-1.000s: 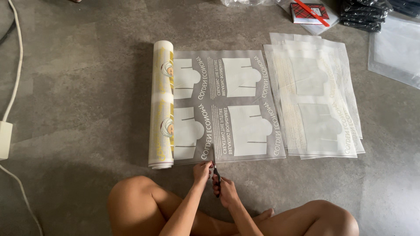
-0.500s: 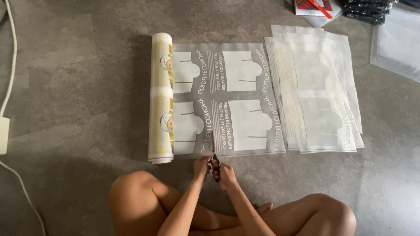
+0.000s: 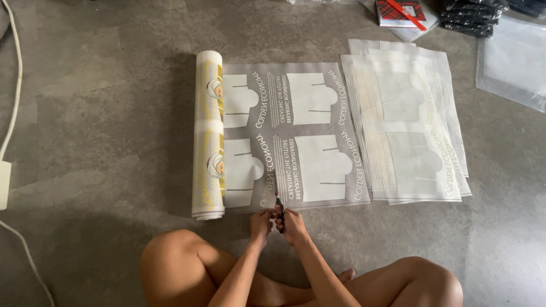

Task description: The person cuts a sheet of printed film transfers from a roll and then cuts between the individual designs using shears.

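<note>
A roll of printed transparent film (image 3: 208, 133) lies on the grey floor, partly unrolled to the right into a flat sheet (image 3: 296, 133) with white shirt-shaped prints. My right hand (image 3: 292, 225) grips a pair of scissors (image 3: 277, 196) whose blades enter the sheet's near edge. My left hand (image 3: 261, 221) is right beside it, fingers at the near edge of the film by the scissors. Both hands are close together above my crossed legs.
A stack of cut film sheets (image 3: 406, 125) lies to the right of the unrolled sheet. Farther right is a clear plastic sheet (image 3: 515, 62). At the top are a red checked packet (image 3: 401, 11) and dark packets (image 3: 469, 17). A white cable (image 3: 14, 85) runs along the left.
The scissors' blades have advanced a little farther into the sheet's near edge. The view has shifted slightly; both hands stay together at the film's edge.
</note>
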